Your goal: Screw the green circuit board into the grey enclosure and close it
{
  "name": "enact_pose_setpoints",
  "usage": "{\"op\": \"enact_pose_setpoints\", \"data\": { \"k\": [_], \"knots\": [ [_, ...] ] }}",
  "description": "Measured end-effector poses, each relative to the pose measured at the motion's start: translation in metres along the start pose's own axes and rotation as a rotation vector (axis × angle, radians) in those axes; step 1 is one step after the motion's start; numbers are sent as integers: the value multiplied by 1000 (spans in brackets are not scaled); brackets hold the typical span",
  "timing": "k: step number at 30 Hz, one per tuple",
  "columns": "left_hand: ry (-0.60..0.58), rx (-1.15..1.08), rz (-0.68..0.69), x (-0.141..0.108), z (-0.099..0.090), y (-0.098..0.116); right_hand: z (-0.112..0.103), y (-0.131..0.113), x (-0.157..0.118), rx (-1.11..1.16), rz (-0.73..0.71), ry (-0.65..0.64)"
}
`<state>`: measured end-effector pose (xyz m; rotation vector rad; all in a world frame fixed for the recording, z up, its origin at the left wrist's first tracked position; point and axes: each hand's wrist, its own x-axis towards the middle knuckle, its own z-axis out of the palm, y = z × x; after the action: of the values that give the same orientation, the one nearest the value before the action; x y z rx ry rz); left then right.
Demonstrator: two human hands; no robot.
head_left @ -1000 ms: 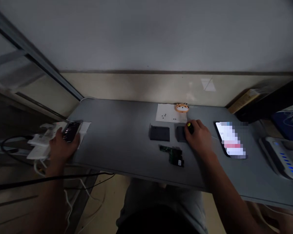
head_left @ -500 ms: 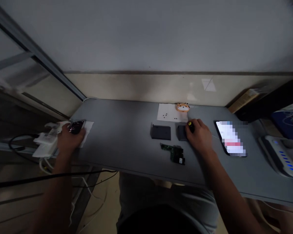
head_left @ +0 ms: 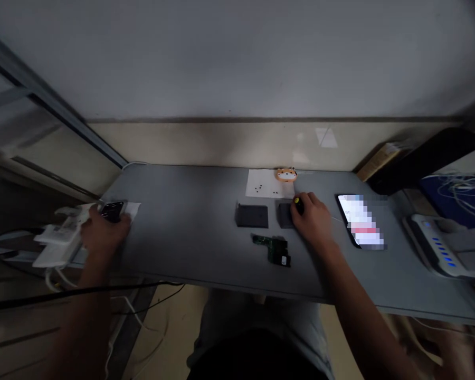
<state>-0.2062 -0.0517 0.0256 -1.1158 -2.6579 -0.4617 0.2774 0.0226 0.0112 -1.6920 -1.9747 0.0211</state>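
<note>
At the left end of the desk, my left hand (head_left: 103, 232) is closed around the edges of a dark, glossy rectangular device (head_left: 113, 211), which lies over a white sheet. My right hand (head_left: 312, 219) wraps round a black screwdriver handle (head_left: 300, 207) with a yellow end; its tip is hidden. That hand rests against a dark grey box-like case piece (head_left: 284, 214). Left of it lies a similar flat grey case piece (head_left: 252, 216). Nearer me is a green and black circuit board (head_left: 279, 250). Several tiny dark screws (head_left: 258, 188) are on a white paper (head_left: 253, 179).
An orange animal-faced case (head_left: 286, 174) sits on the paper. A lit phone (head_left: 362, 221) lies right of my right hand. A power strip with blue lights (head_left: 439, 245) is at the far right, white plugs (head_left: 59, 243) at the far left. A black cable (head_left: 142, 285) crosses below the desk edge.
The view has turned slightly right, so the desk and its things appear further left. My left hand has tilted the dark device a little. My right hand keeps its place at the case piece.
</note>
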Motion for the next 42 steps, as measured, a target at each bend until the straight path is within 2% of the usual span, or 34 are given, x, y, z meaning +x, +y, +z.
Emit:
{"op": "enact_pose_setpoints", "data": {
  "k": [2, 4, 5, 10, 12, 14, 18, 23, 30, 33, 39, 42],
  "knots": [
    [66, 9, 13, -9, 4, 12, 0, -1, 0, -15, 3, 4],
    [124, -85, 223, -22, 9, 35, 1, -3, 0, -33, 16, 6],
    [98, -144, 360, -31, 12, 51, 2, -4, 1, -43, 29, 7],
    [-212, -477, 1028, -75, 25, 142, 9, -14, 0, -58, 73, 38],
    [-311, -541, 1188, -86, 30, 171, 10, -17, -1, -52, 74, 52],
    [-400, -577, 1248, -91, 34, 192, 10, -16, -2, -37, 66, 63],
    [-480, -624, 1236, -93, 42, 207, 9, -13, -3, -10, 43, 70],
    [-507, -690, 1119, -97, 44, 200, 9, -13, -2, -15, 60, 61],
    [-500, -702, 1143, -98, 45, 200, 8, -11, -2, 14, 98, 81],
    [-505, -703, 1107, -98, 48, 199, 6, -6, -2, 72, 101, 109],
    [-517, -757, 954, -97, 50, 197, -11, -7, 3, 164, 42, 162],
    [-526, -754, 919, -96, 51, 197, -23, -11, -10, 167, -28, 200]
  ]
}}
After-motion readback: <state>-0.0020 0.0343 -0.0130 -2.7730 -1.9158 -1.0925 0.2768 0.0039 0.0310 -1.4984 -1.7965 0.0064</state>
